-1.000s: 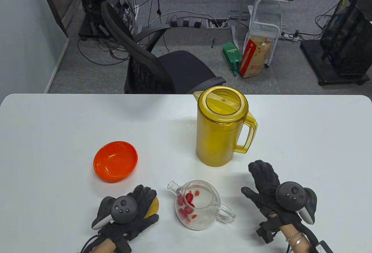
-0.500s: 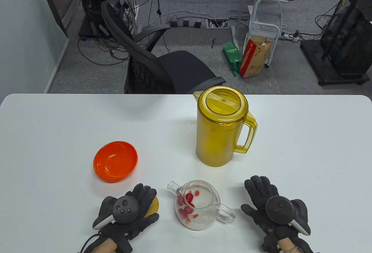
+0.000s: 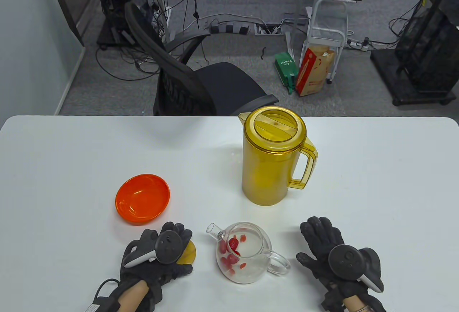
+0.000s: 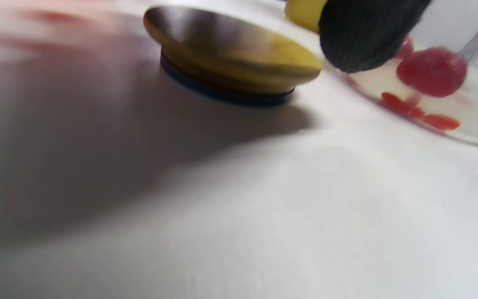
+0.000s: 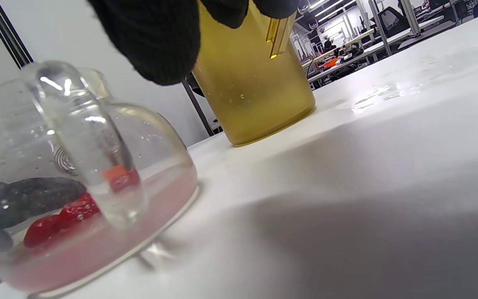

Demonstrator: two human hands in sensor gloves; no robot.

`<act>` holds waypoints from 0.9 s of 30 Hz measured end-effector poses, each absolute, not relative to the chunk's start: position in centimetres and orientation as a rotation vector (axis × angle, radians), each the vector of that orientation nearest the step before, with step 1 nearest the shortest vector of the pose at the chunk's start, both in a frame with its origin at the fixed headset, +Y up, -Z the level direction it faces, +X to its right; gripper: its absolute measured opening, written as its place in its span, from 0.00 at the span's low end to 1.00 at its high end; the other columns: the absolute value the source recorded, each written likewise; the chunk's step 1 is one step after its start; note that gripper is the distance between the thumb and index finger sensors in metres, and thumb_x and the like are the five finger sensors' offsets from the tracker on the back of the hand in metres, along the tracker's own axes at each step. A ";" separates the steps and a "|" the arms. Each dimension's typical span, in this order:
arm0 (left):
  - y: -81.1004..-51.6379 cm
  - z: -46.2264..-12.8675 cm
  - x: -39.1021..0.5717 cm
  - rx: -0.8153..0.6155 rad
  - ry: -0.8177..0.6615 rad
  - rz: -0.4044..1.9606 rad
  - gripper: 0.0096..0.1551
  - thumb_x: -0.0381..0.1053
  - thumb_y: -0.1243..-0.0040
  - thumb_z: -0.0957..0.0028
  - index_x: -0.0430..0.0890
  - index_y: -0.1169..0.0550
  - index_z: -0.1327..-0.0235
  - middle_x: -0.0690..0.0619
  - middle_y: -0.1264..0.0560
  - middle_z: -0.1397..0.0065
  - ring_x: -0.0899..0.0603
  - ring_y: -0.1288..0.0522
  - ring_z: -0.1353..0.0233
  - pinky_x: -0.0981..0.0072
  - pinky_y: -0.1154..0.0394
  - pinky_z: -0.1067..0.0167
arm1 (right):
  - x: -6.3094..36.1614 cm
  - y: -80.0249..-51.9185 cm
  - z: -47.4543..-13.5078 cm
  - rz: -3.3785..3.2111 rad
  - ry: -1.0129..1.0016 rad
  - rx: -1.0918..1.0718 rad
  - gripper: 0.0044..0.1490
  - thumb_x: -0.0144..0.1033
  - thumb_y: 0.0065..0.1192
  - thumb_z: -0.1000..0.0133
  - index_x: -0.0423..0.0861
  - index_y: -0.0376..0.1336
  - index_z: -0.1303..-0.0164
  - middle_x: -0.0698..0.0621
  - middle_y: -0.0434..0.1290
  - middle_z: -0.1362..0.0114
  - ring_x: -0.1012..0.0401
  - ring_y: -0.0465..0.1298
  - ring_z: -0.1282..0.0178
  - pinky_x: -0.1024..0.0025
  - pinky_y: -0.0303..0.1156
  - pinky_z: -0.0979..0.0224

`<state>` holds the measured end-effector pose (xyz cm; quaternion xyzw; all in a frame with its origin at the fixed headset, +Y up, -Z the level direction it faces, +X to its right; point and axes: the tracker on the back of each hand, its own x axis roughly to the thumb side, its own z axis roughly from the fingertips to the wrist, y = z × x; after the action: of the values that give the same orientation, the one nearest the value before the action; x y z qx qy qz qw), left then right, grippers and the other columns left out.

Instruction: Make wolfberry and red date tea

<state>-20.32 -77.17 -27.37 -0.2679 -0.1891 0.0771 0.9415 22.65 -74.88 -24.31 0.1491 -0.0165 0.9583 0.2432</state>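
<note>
Teapot (image 3: 244,253) lidless between hands; left grip (image 3: 161,254) over lid (image 3: 189,253), hold unclear; right grip (image 3: 331,251) released.

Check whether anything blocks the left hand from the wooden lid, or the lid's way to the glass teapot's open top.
Nothing visible does. The left hand hovers over the wooden lid, which lies on the table beside the glass teapot; only bare tabletop separates them.

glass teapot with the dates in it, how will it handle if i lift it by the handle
The glass teapot is thin clear glass, so probably fragile and slick under gloves. It holds pinkish liquid and red dates, so likely heavier than it looks and apt to slosh. Its opening is uncovered, the wooden lid lying beside it, so tilting may spill.
</note>
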 end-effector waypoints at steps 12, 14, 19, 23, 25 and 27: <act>-77.9 -28.3 -19.6 -0.661 -0.347 0.110 0.59 0.64 0.35 0.46 0.46 0.59 0.21 0.39 0.61 0.13 0.28 0.60 0.13 0.29 0.55 0.25 | 22.7 -74.8 -24.2 2.611 -0.051 0.406 0.52 0.47 0.68 0.41 0.44 0.46 0.14 0.41 0.45 0.10 0.42 0.42 0.14 0.43 0.40 0.18; -77.9 -28.2 -19.1 -0.599 -0.355 0.100 0.59 0.62 0.33 0.48 0.44 0.56 0.21 0.37 0.57 0.14 0.26 0.55 0.14 0.32 0.49 0.24 | 22.7 -74.8 -24.2 2.606 -0.049 0.410 0.52 0.47 0.68 0.41 0.44 0.46 0.14 0.41 0.45 0.10 0.42 0.42 0.14 0.43 0.40 0.18; -76.8 -28.0 -19.0 -0.488 -0.365 0.025 0.60 0.65 0.29 0.56 0.45 0.49 0.20 0.38 0.47 0.14 0.30 0.41 0.16 0.40 0.35 0.25 | 22.6 -74.9 -24.2 2.575 -0.034 0.409 0.52 0.47 0.68 0.41 0.44 0.46 0.14 0.41 0.45 0.10 0.42 0.43 0.14 0.43 0.41 0.18; -73.0 -28.3 -19.2 -0.455 -0.364 0.124 0.61 0.63 0.27 0.56 0.44 0.48 0.20 0.37 0.47 0.14 0.29 0.40 0.16 0.39 0.36 0.25 | 22.7 -74.8 -24.1 2.577 -0.036 0.402 0.52 0.47 0.68 0.42 0.44 0.46 0.14 0.41 0.45 0.10 0.42 0.43 0.14 0.43 0.41 0.18; -69.9 -28.3 -18.8 -0.388 -0.369 0.130 0.60 0.63 0.27 0.56 0.44 0.47 0.20 0.36 0.47 0.14 0.29 0.40 0.16 0.39 0.36 0.26 | 22.7 -74.8 -24.1 2.565 -0.039 0.398 0.52 0.47 0.69 0.42 0.44 0.47 0.14 0.41 0.46 0.10 0.42 0.43 0.14 0.43 0.41 0.18; -67.1 -28.0 -17.8 -0.347 -0.392 0.116 0.60 0.63 0.27 0.55 0.43 0.48 0.19 0.36 0.47 0.14 0.28 0.41 0.16 0.38 0.37 0.25 | 22.7 -74.8 -24.1 2.565 -0.032 0.399 0.52 0.47 0.68 0.42 0.44 0.46 0.14 0.41 0.46 0.10 0.42 0.43 0.14 0.43 0.41 0.18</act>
<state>-17.75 -67.06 -28.05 -0.1713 -0.1935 0.0572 0.9643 22.70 -74.81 -24.13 0.1479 -0.0117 0.9515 0.2695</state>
